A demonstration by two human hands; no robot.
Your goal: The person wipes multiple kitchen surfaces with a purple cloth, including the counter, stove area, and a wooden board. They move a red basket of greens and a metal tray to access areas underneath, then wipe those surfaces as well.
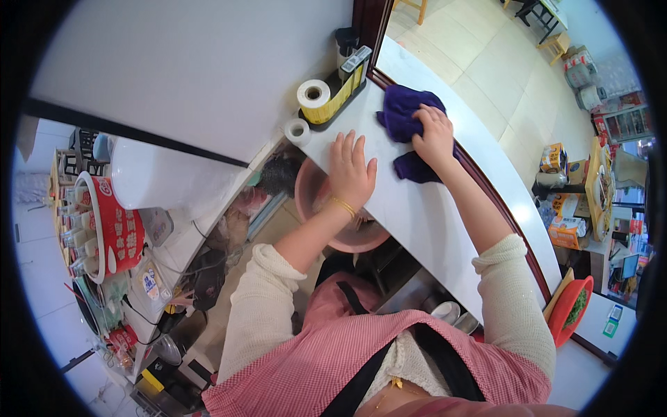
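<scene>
Under my right hand [435, 133] is a bunched dark purple cloth [406, 112], pressed onto the white counter [417, 219] near its dark red wooden trim. Part of the cloth spreads out below the hand. My left hand [351, 169] lies flat at the counter's inner edge, fingers apart, with nothing in it. A gold bracelet circles that wrist. Just beyond the left fingertips stand a small white roll [297, 131] and a label roll [313, 95] with a yellow strip on a black dispenser [341, 99].
Below the counter edge sits a pink plastic basin [354, 242]. Metal bowls [446, 311] rest on a shelf beneath. At the right is a red basket [573, 313] of chopped greens. To the left, a red bucket [112, 224] of bottles stands on a side counter with cables.
</scene>
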